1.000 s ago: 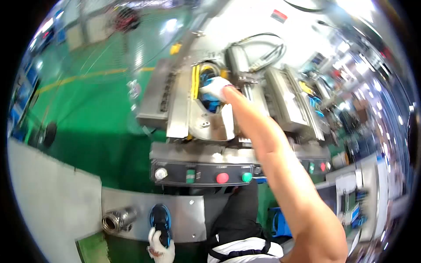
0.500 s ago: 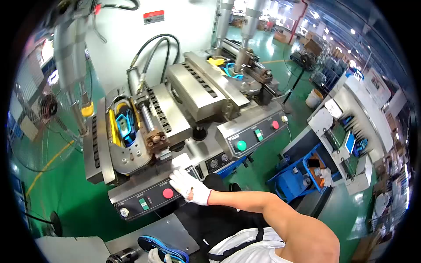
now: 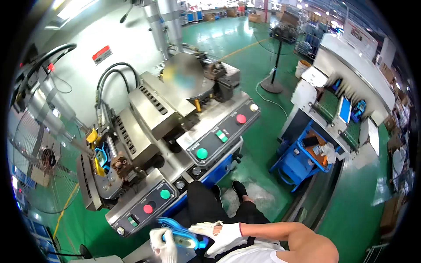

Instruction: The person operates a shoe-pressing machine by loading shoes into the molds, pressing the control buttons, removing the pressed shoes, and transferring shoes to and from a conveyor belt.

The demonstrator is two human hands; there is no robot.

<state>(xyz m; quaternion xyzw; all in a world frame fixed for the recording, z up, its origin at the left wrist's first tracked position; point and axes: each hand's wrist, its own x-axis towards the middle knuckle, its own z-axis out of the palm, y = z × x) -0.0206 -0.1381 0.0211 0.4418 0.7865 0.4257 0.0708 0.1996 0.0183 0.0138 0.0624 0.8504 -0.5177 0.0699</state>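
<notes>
A blue shoe [image 3: 177, 230] is held low in front of my body, turned partly on its side. My left hand [image 3: 163, 244], in a white glove, is closed round its left part. My gloved right hand [image 3: 219, 234] is at the shoe's right side, fingers stretched out and touching it. Behind the shoe is the near control panel [image 3: 147, 206] with red and green buttons. Another blue shoe piece [image 3: 102, 158] sits in the left press station, beside yellow pads. The right station [image 3: 182, 79] is blurred by motion.
A second control panel [image 3: 221, 131] lies further right. A blue cart [image 3: 294, 160] holding items stands beside a white conveyor machine [image 3: 355, 70] with shoes in it. On the green floor are a standing fan [image 3: 277, 61] and a cable. My legs are below the machine edge.
My right hand has moved from the control panel down to the shoe. The shoe has been lifted and turned by my left hand. The view has swung right, and the left press columns are lower.
</notes>
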